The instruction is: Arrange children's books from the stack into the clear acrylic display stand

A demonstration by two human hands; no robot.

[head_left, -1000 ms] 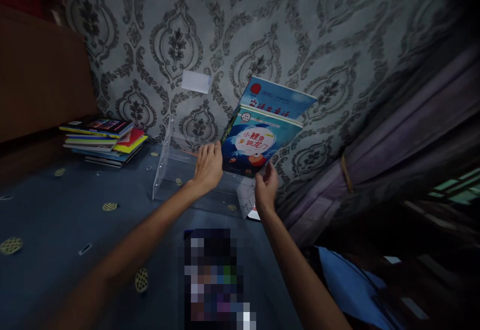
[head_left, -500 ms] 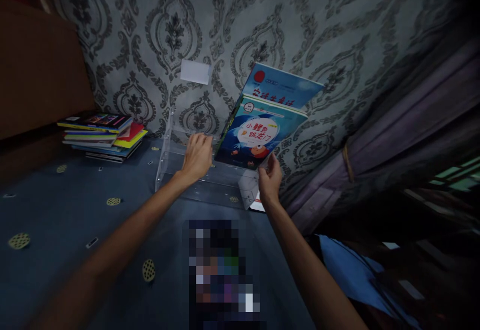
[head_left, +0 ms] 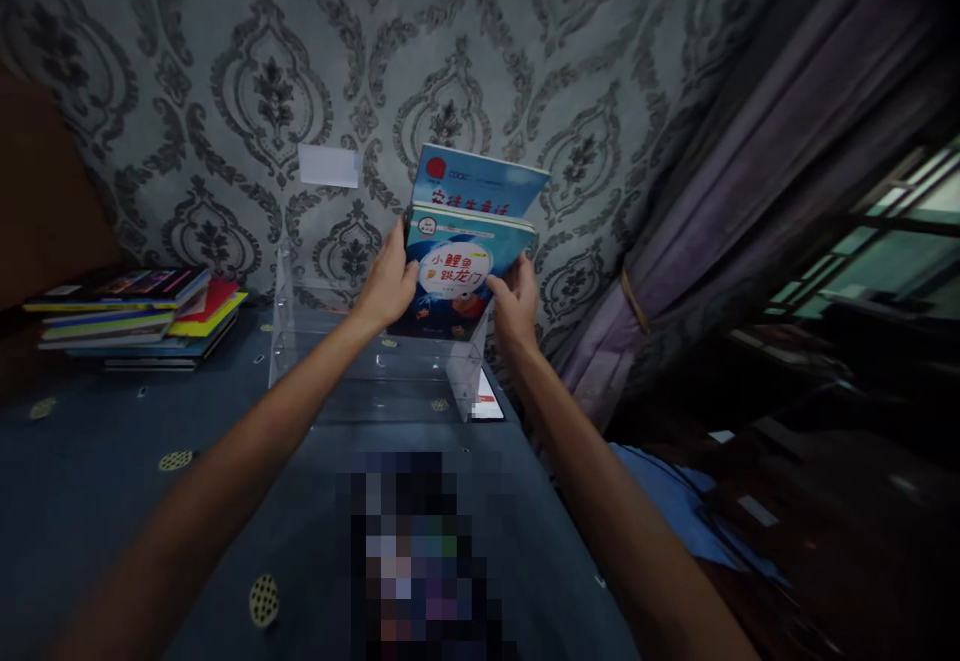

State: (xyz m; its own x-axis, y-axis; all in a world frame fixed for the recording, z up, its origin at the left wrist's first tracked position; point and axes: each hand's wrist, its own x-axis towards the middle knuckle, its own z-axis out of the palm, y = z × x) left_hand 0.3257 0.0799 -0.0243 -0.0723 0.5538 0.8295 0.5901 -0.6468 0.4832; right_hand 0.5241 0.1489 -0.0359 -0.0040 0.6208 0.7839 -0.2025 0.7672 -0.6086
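Observation:
Two or more blue children's books stand nearly upright in and above a clear plastic rack [head_left: 345, 366] by the wall. The front book [head_left: 442, 281] shows a red fish and a white title patch. Behind it rises a taller light-blue book [head_left: 480, 181]. My left hand [head_left: 390, 281] grips the left edge of the books, its fingers tucked behind. From the right, my right hand [head_left: 516, 303] holds the other edge, with its thumb on the front cover. The undersides of the fingers are hidden.
A stack of books [head_left: 142, 316] lies on the left of the dark patterned tablecloth [head_left: 217, 531]. A pixelated patch [head_left: 412, 561] covers the near middle. A tied purple curtain [head_left: 637, 291] hangs at right; a white card [head_left: 328, 166] is on the wall.
My left hand has come up from the rack onto the books' left edge. My right hand has risen along their right edge. The view has turned right.

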